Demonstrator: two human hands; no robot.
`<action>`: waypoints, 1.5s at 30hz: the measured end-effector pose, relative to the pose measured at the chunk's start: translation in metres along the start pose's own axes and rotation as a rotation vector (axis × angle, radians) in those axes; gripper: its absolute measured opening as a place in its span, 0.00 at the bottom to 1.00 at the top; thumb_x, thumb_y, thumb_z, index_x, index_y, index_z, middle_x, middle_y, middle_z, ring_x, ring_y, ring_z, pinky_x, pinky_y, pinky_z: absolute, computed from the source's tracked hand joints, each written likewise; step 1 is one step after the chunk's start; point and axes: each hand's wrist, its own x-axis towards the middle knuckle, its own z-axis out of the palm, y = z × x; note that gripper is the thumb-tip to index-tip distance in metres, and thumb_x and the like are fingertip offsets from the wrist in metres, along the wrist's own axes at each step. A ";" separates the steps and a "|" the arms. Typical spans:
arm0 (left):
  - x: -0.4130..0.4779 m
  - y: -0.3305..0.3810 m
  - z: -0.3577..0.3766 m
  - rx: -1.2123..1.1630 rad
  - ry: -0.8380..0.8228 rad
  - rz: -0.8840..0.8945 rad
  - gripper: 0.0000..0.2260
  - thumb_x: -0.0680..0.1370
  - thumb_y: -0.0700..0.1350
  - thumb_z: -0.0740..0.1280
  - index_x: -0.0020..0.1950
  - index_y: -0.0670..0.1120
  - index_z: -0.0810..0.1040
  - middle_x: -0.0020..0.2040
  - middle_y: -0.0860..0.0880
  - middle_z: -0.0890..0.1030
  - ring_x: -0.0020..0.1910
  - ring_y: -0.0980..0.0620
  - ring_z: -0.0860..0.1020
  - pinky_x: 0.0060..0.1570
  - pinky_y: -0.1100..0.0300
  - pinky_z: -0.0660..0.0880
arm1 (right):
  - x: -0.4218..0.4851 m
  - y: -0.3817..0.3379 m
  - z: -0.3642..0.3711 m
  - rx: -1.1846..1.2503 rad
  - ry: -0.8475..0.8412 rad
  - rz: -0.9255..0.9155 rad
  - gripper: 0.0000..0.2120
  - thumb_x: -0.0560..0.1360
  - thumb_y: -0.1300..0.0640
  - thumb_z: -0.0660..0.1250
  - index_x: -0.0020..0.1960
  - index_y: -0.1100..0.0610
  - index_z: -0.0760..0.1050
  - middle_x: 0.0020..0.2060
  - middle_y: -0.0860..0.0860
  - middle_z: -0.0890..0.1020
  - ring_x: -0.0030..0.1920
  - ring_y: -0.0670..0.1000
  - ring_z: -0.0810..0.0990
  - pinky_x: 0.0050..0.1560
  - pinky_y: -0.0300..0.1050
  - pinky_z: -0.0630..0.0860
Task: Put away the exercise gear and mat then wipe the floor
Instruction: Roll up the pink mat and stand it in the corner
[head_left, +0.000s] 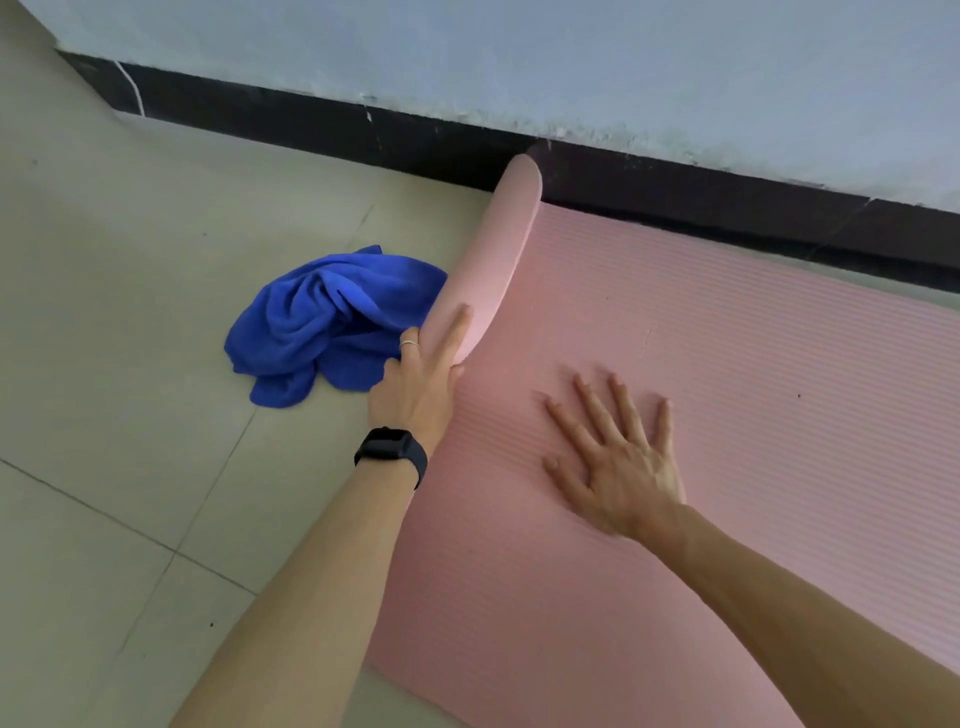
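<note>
The left hand (415, 384) holds the curled-up end of the pink yoga mat (727, 364) between its thumb and straight fingers. The right hand (618, 467), just beside it, presses flat on the mat with fingers spread wide. A crumpled blue towel (322, 322) lies on the tiled floor (104, 364) just left of the left hand.

Soft, diffuse daylight lit the scene evenly, moderately bright, with slightly washed colours. Shadows were faint: a dull reddish shade lay on the ribbed pink foam mat (727, 364) beneath its lifted end. Motion blur smeared the fingers of the right hand (618, 467), while the left hand (415, 387) and the crumpled blue cloth (322, 322) were sharp. Wide-angle distortion tilted the black skirting band (311, 119) and stretched the forearms (291, 597) at the bottom edge.
</note>
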 end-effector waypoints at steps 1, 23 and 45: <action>0.002 -0.003 0.005 0.030 0.029 -0.006 0.33 0.83 0.49 0.60 0.79 0.66 0.41 0.69 0.43 0.69 0.37 0.45 0.73 0.30 0.53 0.68 | 0.000 0.000 0.000 0.004 0.007 0.002 0.30 0.78 0.29 0.35 0.74 0.34 0.26 0.77 0.43 0.31 0.76 0.55 0.26 0.71 0.72 0.33; 0.017 0.015 -0.001 -0.189 0.124 -0.304 0.13 0.79 0.40 0.65 0.61 0.46 0.68 0.53 0.46 0.79 0.46 0.42 0.78 0.32 0.49 0.74 | 0.004 0.001 0.003 0.030 0.065 0.040 0.31 0.77 0.27 0.39 0.77 0.33 0.35 0.80 0.42 0.40 0.79 0.54 0.35 0.73 0.72 0.39; -0.001 0.030 -0.016 -0.486 -0.055 -0.166 0.24 0.74 0.50 0.71 0.68 0.56 0.68 0.64 0.47 0.73 0.61 0.42 0.70 0.57 0.53 0.68 | 0.001 0.000 -0.002 0.051 0.052 0.042 0.31 0.76 0.27 0.36 0.76 0.32 0.33 0.79 0.41 0.36 0.78 0.53 0.30 0.72 0.70 0.33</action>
